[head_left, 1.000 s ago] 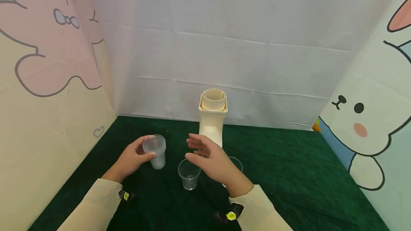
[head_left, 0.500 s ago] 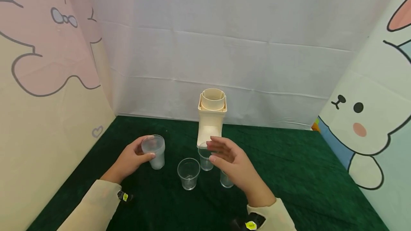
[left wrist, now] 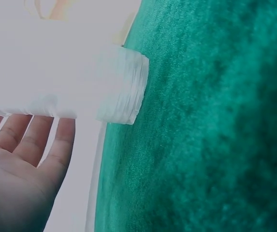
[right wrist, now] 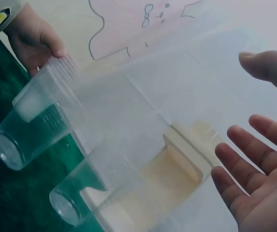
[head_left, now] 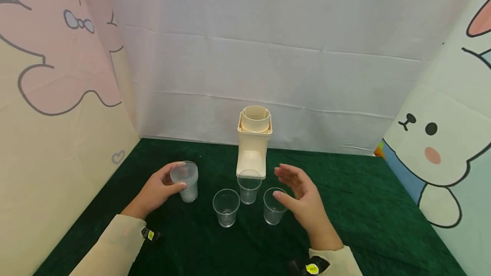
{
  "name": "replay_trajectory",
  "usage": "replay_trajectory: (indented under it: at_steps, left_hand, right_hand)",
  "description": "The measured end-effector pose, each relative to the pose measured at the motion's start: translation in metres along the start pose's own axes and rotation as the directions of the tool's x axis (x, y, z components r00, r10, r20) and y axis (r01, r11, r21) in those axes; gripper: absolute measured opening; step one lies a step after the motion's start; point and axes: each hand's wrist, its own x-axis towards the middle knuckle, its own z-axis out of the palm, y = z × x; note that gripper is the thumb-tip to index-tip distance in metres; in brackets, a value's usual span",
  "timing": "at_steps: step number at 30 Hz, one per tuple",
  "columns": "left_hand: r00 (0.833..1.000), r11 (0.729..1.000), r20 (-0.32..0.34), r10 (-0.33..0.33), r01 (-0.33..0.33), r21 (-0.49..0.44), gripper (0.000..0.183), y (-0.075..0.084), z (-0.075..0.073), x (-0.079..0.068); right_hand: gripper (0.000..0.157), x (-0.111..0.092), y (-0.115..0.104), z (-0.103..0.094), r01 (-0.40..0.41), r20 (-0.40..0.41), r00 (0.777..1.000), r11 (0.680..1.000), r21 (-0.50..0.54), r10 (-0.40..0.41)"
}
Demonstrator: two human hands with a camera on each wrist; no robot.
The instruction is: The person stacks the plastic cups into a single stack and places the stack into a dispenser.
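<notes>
A stack of clear plastic cups (head_left: 188,186) stands upright at the left, its nested rims also showing in the right wrist view. My left hand (head_left: 155,191) grips this stack between thumb and fingers; in the left wrist view the fingers (left wrist: 61,145) lie along its side. Three single clear cups stand mouth up in a triangle: a left cup (head_left: 226,210), a back cup (head_left: 249,188) and a right cup (head_left: 273,214). Beside the right cup, my right hand (head_left: 304,197) is held with fingers extended and thumb apart, its thumb overlapping the rim in the head view.
Behind the back cup stands a cream cup dispenser (head_left: 252,150) with a round opening on top. Dark green cloth (head_left: 345,199) covers the table. A white curtain (head_left: 291,54) hangs at the back, and printed cartoon panels close off both sides.
My right hand has moved right, from over the cups to the right side of the triangle, uncovering the back and right cups. My left hand and the stack have stayed put.
</notes>
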Motion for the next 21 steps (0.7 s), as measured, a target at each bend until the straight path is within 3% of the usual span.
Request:
replay_trajectory:
  at_steps: [8, 16, 21]
  left_hand:
    - [1.0, 1.0, -0.007, -0.009, 0.009, 0.017, 0.064, 0.003, 0.0, -0.001]
    - [1.0, 1.0, -0.007, -0.006, 0.006, 0.016, 0.065, 0.003, 0.001, -0.001]
    - [1.0, 1.0, -0.006, -0.008, 0.008, 0.008, 0.066, 0.001, 0.001, -0.001]
  right_hand:
    - [0.059, -0.004, 0.016, -0.006, -0.049, -0.052, 0.998, 0.999, -0.024, 0.048]
    - [0.079, -0.01, 0.036, -0.004, -0.147, -0.024, 0.989, 0.988, -0.047, 0.146]
    - [0.083, -0.015, 0.051, -0.002, -0.219, -0.015, 0.976, 0.975, -0.034, 0.219]
